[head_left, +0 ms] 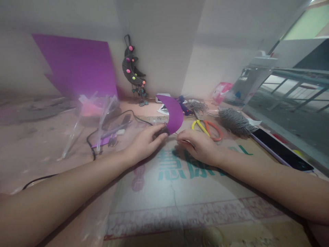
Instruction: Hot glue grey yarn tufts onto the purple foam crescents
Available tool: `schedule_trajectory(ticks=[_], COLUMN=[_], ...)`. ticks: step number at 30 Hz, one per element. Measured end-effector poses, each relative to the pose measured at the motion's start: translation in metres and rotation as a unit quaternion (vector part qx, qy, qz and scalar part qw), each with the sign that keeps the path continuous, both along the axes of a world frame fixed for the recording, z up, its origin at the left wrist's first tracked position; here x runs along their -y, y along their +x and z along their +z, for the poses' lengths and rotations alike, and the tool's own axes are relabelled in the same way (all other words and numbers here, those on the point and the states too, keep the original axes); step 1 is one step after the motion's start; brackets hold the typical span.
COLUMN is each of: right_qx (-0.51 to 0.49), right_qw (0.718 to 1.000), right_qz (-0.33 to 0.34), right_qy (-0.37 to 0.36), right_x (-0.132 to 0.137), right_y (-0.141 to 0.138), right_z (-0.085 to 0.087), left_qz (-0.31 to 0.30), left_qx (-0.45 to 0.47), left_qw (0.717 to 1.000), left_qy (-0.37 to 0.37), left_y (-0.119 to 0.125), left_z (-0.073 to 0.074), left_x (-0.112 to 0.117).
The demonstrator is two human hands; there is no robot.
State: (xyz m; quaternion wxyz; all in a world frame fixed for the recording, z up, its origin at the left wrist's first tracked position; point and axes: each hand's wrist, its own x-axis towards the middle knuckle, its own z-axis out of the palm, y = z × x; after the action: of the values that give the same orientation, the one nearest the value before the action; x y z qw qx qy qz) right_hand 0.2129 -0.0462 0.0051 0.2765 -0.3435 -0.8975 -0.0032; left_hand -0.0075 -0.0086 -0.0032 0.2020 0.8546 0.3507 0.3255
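A purple crescent-shaped piece of foam [174,112] stands up from the table in front of me. My left hand [145,143] pinches its lower tip, with something dark under the fingertips. My right hand [199,145] rests knuckles-up on the cardboard sheet [180,185], fingers curled, its fingertips close to the crescent's lower end; what it holds, if anything, is hidden.
Yellow-and-orange scissors [207,128] and a grey yarn tassel [235,121] lie behind my right hand. A phone [281,149] lies at right. A black cable [89,144] and clear plastic bags [97,109] lie at left. A purple sheet [77,65] and a decorated dark moon hanging [132,70] lean on the wall.
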Motion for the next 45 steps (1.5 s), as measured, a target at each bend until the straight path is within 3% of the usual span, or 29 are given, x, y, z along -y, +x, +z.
schedule_trajectory(ticks=[8, 18, 36, 45], right_qx=[-0.006, -0.019, -0.002, -0.071], right_qw=[0.995, 0.991, 0.992, 0.996], right_qz=[0.029, 0.04, 0.049, 0.02], right_qy=[0.094, 0.127, 0.117, 0.047], right_x=[-0.0045, -0.0046, -0.0033, -0.0028], right_y=[0.0018, -0.0014, -0.0002, 0.0014], right_z=[-0.0064, -0.0032, -0.0007, -0.0021], left_qz=[-0.01, -0.014, -0.047, -0.031], left_qx=[0.017, 0.009, -0.001, -0.008], left_qw=[1.0, 1.0, 0.997, 0.999], left_qy=[-0.001, 0.011, 0.06, 0.044], left_y=[-0.0004, -0.001, 0.0001, 0.0002], left_z=[-0.0044, -0.0084, -0.0034, -0.0016], left_x=[-0.0019, -0.0038, 0.0005, 0.0028])
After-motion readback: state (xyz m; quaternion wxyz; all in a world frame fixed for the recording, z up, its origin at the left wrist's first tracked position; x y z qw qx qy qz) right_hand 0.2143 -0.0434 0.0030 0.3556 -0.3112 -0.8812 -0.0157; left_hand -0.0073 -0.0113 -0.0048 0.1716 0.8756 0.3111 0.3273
